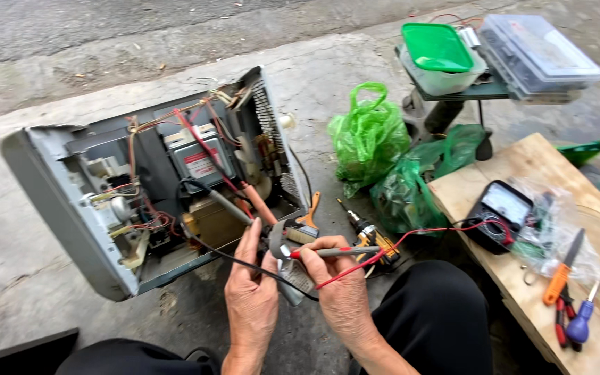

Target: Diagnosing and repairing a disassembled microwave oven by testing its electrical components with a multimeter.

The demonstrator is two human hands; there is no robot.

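An opened grey microwave oven point(50, 201) lies on the concrete with its wiring and transformer exposed. My left hand point(251, 292) pinches a small grey component point(280, 243) and the black probe lead point(223, 253) just in front of the oven. My right hand point(338, 278) holds the red-tipped probe point(335, 252) against that component. The red lead point(418, 235) runs right to an analogue multimeter point(500, 212) on a wooden board point(467, 184).
A paintbrush point(307, 222) and a screwdriver point(362, 229) lie on the ground near the oven. Green plastic bags point(369, 135) sit behind. A stool carries a green-lidded tub point(439, 55) and a clear parts box point(536, 55). Screwdrivers and pliers point(567, 298) rest on the board.
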